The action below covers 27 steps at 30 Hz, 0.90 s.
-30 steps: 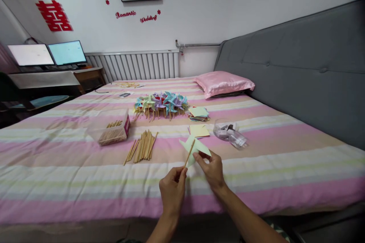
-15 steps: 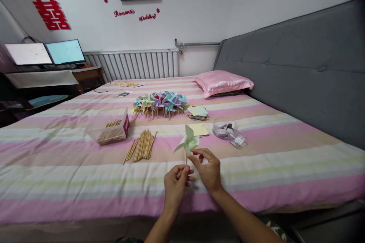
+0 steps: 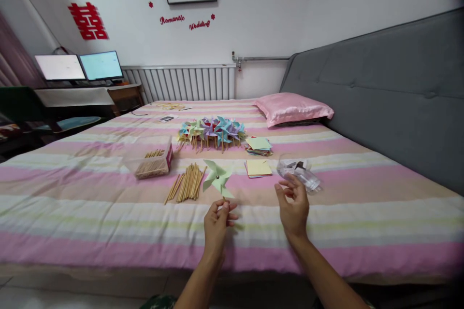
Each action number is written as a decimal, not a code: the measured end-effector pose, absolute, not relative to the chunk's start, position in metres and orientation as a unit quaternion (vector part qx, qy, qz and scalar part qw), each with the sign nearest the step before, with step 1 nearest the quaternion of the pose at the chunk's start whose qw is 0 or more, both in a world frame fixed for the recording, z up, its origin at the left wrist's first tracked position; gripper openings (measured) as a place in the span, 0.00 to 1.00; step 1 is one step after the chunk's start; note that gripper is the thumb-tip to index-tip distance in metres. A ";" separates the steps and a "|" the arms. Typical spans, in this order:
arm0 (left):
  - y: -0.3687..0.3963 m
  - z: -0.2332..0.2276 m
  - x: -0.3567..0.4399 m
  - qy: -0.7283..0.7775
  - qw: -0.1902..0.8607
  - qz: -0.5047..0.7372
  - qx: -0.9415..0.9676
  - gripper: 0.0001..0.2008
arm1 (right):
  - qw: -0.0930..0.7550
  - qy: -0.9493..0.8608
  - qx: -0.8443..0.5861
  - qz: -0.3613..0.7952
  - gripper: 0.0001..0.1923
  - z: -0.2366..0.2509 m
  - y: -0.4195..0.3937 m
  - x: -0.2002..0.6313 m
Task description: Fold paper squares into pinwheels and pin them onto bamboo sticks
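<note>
One clear plastic box [image 3: 169, 157], thin sticks [image 3: 152, 168] inside. One loose pile of thicker sticks [image 3: 189, 183], on the striped bedspread [image 3: 108, 222]. One cluster of paper pinwheels [image 3: 212, 129], behind. One pale green pinwheel [image 3: 217, 178], raised just right of the pile, its stem pinched between thumb and fingers of your left hand [image 3: 217, 222]. Yellow-topped paper squares [image 3: 258, 168]. Your right hand [image 3: 294, 205], fingers loosely curled, slightly spread, near a clear container [image 3: 308, 178].
</note>
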<state>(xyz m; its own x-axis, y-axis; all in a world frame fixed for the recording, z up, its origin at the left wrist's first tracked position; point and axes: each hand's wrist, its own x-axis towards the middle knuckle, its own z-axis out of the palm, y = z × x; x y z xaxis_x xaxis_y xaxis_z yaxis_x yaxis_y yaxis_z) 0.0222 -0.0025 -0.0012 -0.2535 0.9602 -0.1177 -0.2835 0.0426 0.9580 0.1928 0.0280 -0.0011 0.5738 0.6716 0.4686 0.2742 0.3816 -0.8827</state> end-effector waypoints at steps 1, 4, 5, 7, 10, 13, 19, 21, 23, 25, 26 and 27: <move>-0.002 -0.002 0.021 0.508 0.512 0.608 0.332 0.18 | 0.706 -0.437 -0.538 0.144 0.23 -0.001 0.028 0.194; -0.001 -0.003 0.019 0.511 0.509 0.609 0.331 0.18 | 0.707 -0.437 -0.535 0.151 0.23 -0.002 0.028 0.196; -0.001 -0.003 0.018 0.511 0.508 0.609 0.331 0.18 | 0.706 -0.438 -0.535 0.154 0.23 -0.002 0.028 0.196; -0.002 -0.002 0.018 0.511 0.507 0.609 0.333 0.18 | 0.704 -0.439 -0.536 0.155 0.22 -0.001 0.028 0.196; -0.002 -0.002 0.018 0.513 0.506 0.609 0.332 0.18 | 0.702 -0.443 -0.536 0.154 0.21 -0.001 0.028 0.195; -0.002 -0.002 0.018 0.516 0.499 0.615 0.325 0.17 | 0.693 -0.458 -0.540 0.136 0.17 0.002 0.025 0.192; -0.001 -0.003 0.017 0.530 0.474 0.633 0.306 0.17 | 0.662 -0.549 -0.507 0.061 0.08 0.024 0.016 0.170; -0.001 -0.003 0.017 0.527 0.474 0.637 0.301 0.16 | 0.643 -0.587 -0.491 0.045 0.07 0.038 0.015 0.159; -0.001 -0.003 0.017 0.521 0.479 0.642 0.295 0.16 | 0.618 -0.626 -0.474 0.052 0.06 0.053 0.016 0.145; -0.001 -0.002 0.016 0.515 0.483 0.647 0.287 0.16 | 0.603 -0.650 -0.458 0.066 0.07 0.070 0.018 0.131; -0.001 -0.002 0.015 0.514 0.482 0.651 0.283 0.16 | 0.599 -0.660 -0.449 0.068 0.07 0.078 0.020 0.124; -0.001 -0.002 0.015 0.513 0.481 0.654 0.281 0.16 | 0.597 -0.667 -0.442 0.067 0.08 0.085 0.021 0.117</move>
